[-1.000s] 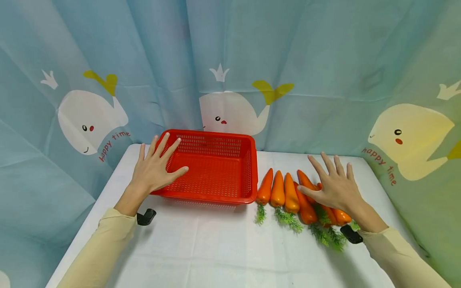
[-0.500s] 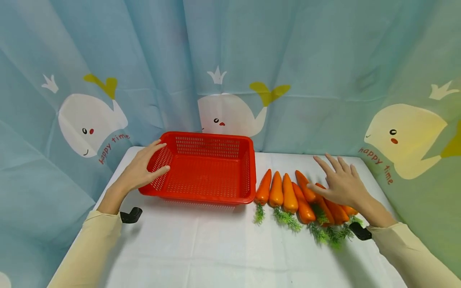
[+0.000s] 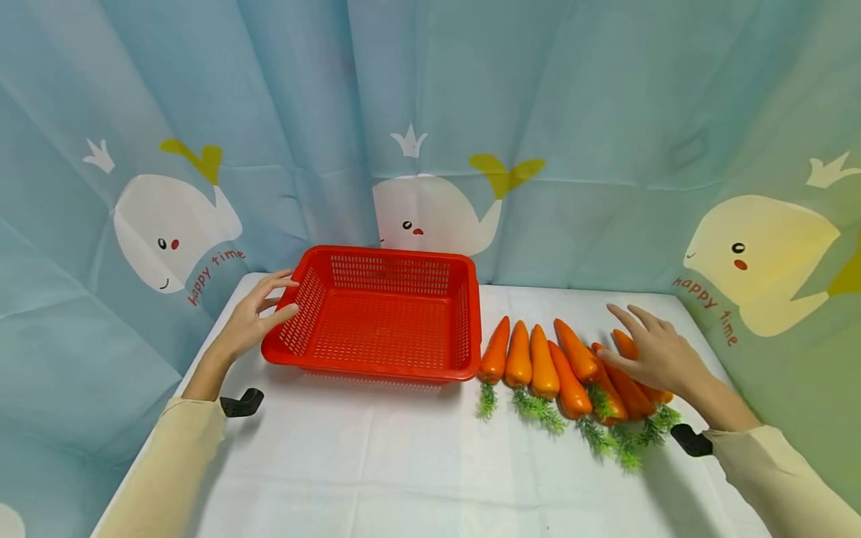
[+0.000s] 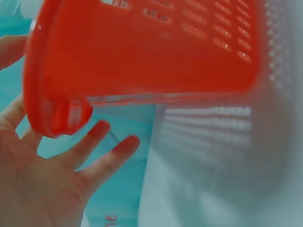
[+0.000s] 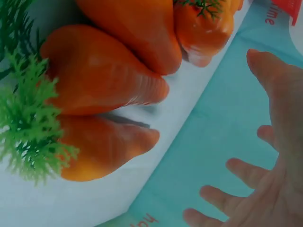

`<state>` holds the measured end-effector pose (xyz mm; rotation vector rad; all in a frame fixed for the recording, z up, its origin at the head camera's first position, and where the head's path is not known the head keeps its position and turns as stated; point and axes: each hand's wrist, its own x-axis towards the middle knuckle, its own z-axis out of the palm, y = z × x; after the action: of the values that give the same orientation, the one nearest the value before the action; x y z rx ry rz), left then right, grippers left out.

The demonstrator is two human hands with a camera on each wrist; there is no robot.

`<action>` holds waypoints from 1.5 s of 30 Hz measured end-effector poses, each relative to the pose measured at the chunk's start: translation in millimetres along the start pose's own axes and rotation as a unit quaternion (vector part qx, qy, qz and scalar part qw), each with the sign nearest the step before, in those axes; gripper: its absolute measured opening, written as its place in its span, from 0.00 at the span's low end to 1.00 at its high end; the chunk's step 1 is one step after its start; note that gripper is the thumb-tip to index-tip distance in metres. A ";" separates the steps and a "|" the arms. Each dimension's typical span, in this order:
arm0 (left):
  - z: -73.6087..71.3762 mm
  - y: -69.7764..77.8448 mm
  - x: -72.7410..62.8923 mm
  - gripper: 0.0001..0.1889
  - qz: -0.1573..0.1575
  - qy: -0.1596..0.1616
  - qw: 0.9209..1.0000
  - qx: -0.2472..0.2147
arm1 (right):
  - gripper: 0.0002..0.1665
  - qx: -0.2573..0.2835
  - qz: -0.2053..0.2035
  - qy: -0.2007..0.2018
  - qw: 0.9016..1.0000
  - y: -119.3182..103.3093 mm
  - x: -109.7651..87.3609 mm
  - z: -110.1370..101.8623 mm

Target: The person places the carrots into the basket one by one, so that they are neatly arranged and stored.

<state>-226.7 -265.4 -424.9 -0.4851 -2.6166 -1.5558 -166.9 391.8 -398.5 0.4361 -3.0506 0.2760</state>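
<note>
A red plastic basket (image 3: pixel 377 370) with slotted walls stands at the back left of the white table. My left hand (image 3: pixel 247 323) is at its left rim, thumb and fingers spread and gently bent. From the left wrist, the fingers of that hand (image 4: pixel 45 177) reach past the basket's rim (image 4: pixel 35 90) without curling round it. Several orange carrots (image 3: pixel 540 362) with green leafy tops lie side by side to the right of the basket. Over the rightmost carrots (image 5: pixel 106 151) hovers my right hand (image 3: pixel 662 360), its fingers apart and holding nothing.
A light blue curtain (image 3: pixel 592 232) with whale prints hangs behind and on both sides. White cloth (image 3: pixel 403 463) covers the table in front of the basket and carrots. A black wrist device (image 3: pixel 242 402) sits at the left sleeve, with another (image 3: pixel 691 441) at the right.
My left hand has moved left and down from over the basket to its left rim. My right hand has shifted right and slightly down, uncovering more carrots.
</note>
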 end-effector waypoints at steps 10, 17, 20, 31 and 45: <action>6.1 -28.5 -4.7 0.17 0.012 0.029 0.991 -0.131 | 0.36 0.084 -0.034 -0.035 0.995 22.5 5.6 0.0; 7.7 -34.1 -5.8 0.18 0.010 0.027 0.984 -0.173 | 0.31 0.122 -0.009 -0.079 0.989 37.2 8.3 -3.1; 8.1 -36.1 -4.9 0.19 0.011 0.027 0.982 -0.189 | 0.29 0.129 -0.009 -0.089 0.988 43.4 9.2 -4.3; 9.0 -43.8 -2.8 0.21 0.015 0.028 0.972 -0.235 | 0.35 0.229 0.047 -0.190 0.954 62.9 12.7 -8.4; 12.1 -56.3 -2.2 0.26 0.019 -0.014 0.958 -0.286 | 0.45 0.297 0.124 -0.275 0.906 78.3 3.5 -1.1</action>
<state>-240.0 -280.3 -479.0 -0.5788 -2.1194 -2.2991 -192.3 465.0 -410.4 0.1458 -3.5088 1.3305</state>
